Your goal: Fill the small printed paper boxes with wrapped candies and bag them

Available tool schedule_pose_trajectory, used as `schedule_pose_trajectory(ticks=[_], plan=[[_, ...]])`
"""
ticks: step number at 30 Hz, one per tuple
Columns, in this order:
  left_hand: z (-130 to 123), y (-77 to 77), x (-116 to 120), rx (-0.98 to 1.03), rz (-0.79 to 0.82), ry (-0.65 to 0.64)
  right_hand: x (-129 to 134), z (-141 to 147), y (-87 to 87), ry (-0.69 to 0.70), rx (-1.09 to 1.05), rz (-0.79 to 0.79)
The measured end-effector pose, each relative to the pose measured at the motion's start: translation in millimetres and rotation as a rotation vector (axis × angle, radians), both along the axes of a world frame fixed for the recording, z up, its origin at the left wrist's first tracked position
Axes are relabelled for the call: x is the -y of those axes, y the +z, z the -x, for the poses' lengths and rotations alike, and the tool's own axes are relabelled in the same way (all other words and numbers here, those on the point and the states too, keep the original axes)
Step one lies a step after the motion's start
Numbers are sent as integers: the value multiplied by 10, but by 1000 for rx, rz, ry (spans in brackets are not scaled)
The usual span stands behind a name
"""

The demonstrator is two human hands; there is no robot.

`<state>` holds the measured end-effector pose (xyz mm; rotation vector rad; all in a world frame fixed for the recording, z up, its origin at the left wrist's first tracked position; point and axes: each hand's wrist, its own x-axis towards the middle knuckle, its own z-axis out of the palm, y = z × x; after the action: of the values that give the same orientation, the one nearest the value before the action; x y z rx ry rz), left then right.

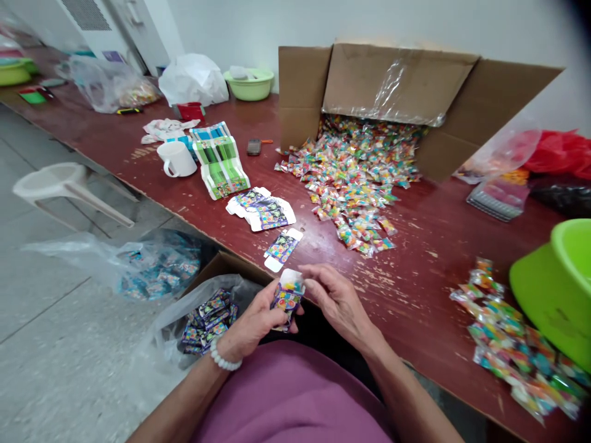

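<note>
Two-handed handling | left hand [253, 321] is clamping small printed carton [287, 301], supporting walls without crushing | right hand [336, 303] is working at open end, pinch indeterminable | carton is tilting beside table [415, 271] edge

The scene is viewed from the wearer's head, forward and down. The left hand [258, 320], right hand [335, 298] and small box [287, 300] are seen from close above, below centre; the table [406, 271] is looked across, towards the wall [240, 31] farther off.
</note>
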<state>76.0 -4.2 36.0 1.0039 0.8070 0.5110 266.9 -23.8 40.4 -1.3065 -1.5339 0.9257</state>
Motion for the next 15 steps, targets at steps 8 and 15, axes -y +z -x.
schedule_pose_trajectory(ticks=[8, 15], plan=[[-39, -9, 43, 69, 11, 80, -23, -13, -74, -66, -451, 260], [-106, -34, 59, 108, 101, 134, 66, 113, -81, 185, -662, 412]])
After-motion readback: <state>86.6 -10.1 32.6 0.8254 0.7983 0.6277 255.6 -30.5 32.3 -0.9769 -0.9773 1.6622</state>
